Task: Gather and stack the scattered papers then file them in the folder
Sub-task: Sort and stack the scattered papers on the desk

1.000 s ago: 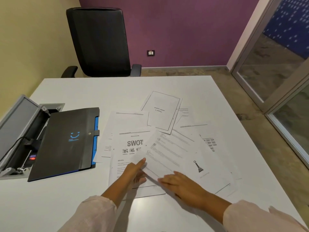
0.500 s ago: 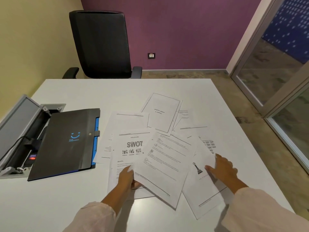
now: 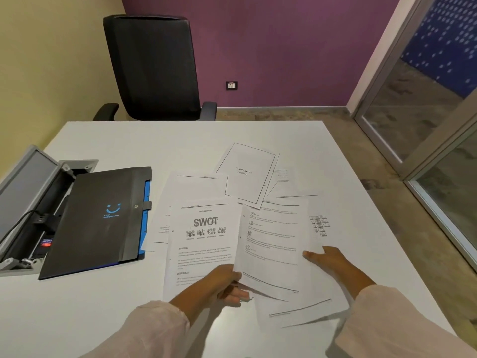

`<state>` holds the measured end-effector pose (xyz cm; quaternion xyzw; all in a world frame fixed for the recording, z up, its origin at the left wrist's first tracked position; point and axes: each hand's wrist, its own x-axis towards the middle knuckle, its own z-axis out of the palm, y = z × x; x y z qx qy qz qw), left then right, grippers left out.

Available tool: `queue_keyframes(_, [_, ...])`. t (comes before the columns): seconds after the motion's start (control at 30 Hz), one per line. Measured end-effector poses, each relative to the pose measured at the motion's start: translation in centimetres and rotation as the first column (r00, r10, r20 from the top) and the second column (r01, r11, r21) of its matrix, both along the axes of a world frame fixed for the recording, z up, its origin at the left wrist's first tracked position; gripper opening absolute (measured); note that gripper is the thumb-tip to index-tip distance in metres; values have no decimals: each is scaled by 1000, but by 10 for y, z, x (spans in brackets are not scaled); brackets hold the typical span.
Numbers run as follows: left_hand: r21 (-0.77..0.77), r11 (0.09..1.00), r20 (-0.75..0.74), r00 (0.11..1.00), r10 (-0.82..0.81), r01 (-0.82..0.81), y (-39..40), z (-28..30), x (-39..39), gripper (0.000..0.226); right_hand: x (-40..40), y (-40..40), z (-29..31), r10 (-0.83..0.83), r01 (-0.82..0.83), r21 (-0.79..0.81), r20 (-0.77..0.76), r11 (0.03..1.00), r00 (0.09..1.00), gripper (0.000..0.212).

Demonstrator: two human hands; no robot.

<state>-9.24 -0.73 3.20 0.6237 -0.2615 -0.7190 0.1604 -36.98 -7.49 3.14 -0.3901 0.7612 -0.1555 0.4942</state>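
Several printed papers lie scattered across the white table [image 3: 180, 140]. A sheet headed SWOT [image 3: 204, 236] lies flat in front of me. My left hand [image 3: 224, 282] pinches the lower left corner of a text sheet [image 3: 271, 249], thumb on top, and lifts it a little above the table. My right hand [image 3: 327, 259] rests with straight fingers on the right side of the sheets beneath, touching that sheet's right edge. A framed title page [image 3: 247, 174] lies farther back. The black folder [image 3: 98, 218] with a blue smile logo lies closed at the left.
An open grey cable box [image 3: 25, 202] with plugs and wires is sunk into the table's left edge, partly under the folder. A black office chair [image 3: 154, 68] stands behind the table. Glass doors [image 3: 426, 112] are at the right.
My left hand has taken hold of the text sheet's corner and turned it upright. My right hand swung out to the right side and slid the chess-piece sheet under it.
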Motion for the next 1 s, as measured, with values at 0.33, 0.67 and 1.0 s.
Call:
queue_keyframes(0.33, [-69,982,-38,983,-180,177,-6,-1,12,7,-22,9,8,-33,47,-59,217,997,976,33])
queue_keyframes(0.67, [-257,949,-23,981,-195,183,-37,30,2,24,-26,-4,81,216,-157,-171,415,973,884,34])
queue_keyframes(1.0, [-494,857,-141,986,87,-147,-64,57,-9,27,-14,-4,94,212,-49,-398,376,916,902,69])
